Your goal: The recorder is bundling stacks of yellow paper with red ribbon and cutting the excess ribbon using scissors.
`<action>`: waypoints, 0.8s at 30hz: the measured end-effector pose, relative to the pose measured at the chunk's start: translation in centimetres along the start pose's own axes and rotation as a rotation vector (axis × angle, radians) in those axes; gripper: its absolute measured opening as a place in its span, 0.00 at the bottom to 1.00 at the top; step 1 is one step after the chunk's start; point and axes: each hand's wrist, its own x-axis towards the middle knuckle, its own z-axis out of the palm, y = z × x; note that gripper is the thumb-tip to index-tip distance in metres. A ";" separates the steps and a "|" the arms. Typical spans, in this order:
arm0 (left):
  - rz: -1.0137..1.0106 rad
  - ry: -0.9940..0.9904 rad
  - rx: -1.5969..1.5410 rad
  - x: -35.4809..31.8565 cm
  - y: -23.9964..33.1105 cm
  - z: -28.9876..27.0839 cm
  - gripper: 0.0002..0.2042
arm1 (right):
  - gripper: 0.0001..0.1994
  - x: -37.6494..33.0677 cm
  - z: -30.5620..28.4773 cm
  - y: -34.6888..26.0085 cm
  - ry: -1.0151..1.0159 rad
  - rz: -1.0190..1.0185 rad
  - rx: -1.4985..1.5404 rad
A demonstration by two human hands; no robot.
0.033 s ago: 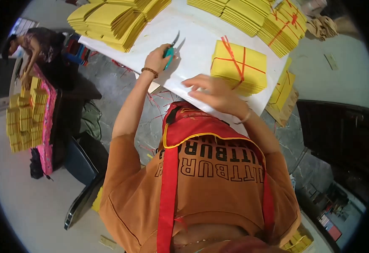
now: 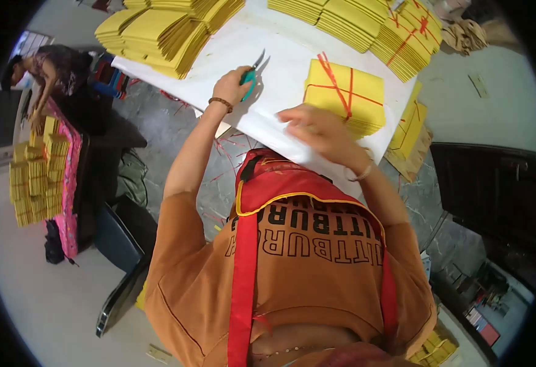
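My left hand is closed around the green handles of a pair of pruning shears. Their dark curved blades point away from me, over the white tabletop. My right hand hovers at the table's near edge, its fingers loosely bent and apart, slightly blurred, with nothing visible in them. Just beyond it lies a stack of yellow envelopes, bound crosswise with red plastic string. The string's loose ends stick up from the crossing, and my right hand covers the bundle's near left corner.
Tall piles of yellow envelopes stand at the table's far left, with more along the far side. Another string-tied bundle sits right of the table. A black chair is at left. Beyond, a person leans over stacked yellow bundles.
My right hand has shifted slightly to the right and toward me. The left hand still grips the shears, nearly in place. The view has tilted a little.
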 end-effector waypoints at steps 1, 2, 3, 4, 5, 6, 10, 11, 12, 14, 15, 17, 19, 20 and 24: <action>0.053 -0.052 0.143 1.0 -0.2 1.3 0.19 | 0.12 -0.9 -1.6 0.2 0.116 0.026 -0.040; 0.049 -0.064 0.131 1.5 -0.6 2.3 0.17 | 0.11 -1.8 -3.1 0.5 0.228 0.049 -0.079; 0.070 -0.072 0.128 2.1 -0.5 3.0 0.17 | 0.11 -3.0 -4.7 1.4 0.393 0.057 -0.085; 0.108 -0.035 0.218 2.4 -0.5 3.4 0.16 | 0.10 -4.1 -6.1 2.8 0.558 0.063 -0.090; 0.150 0.003 0.305 2.9 -0.6 3.7 0.15 | 0.11 -5.2 -7.7 3.7 0.686 0.068 -0.030; 0.195 0.040 0.325 3.1 -1.6 4.1 0.14 | 0.11 -6.1 -8.8 4.7 0.804 0.067 0.036; 0.273 0.044 0.628 3.3 3.1 2.7 0.13 | 0.20 -9.5 -10.8 11.1 1.072 0.289 0.139; 0.275 0.010 0.429 3.2 3.4 3.2 0.13 | 0.22 -9.6 -10.5 12.5 1.057 0.291 0.269; 0.282 -0.029 0.229 3.1 3.4 4.0 0.14 | 0.24 -9.4 -9.8 14.0 1.041 0.288 0.398; 0.163 -0.145 -0.561 1.5 5.6 7.1 0.24 | 0.27 -9.0 -7.6 18.8 1.026 0.249 0.481; 0.377 0.033 -0.298 1.0 2.6 11.8 0.28 | 0.29 -7.3 -5.5 15.8 0.880 0.202 0.620; 0.269 0.020 -0.590 -0.6 9.2 12.1 0.30 | 0.30 -8.6 -4.2 21.6 0.914 0.092 0.432; -0.388 -0.463 -1.748 0.4 11.0 10.3 0.35 | 0.30 -7.1 -3.8 17.1 0.887 0.361 1.069; -0.385 -0.472 -1.747 0.7 12.3 8.8 0.35 | 0.30 -6.6 -4.6 15.3 0.895 0.357 1.068; -0.337 -0.645 -1.598 1.5 14.1 5.5 0.37 | 0.30 -7.1 -7.1 9.6 0.691 0.520 1.155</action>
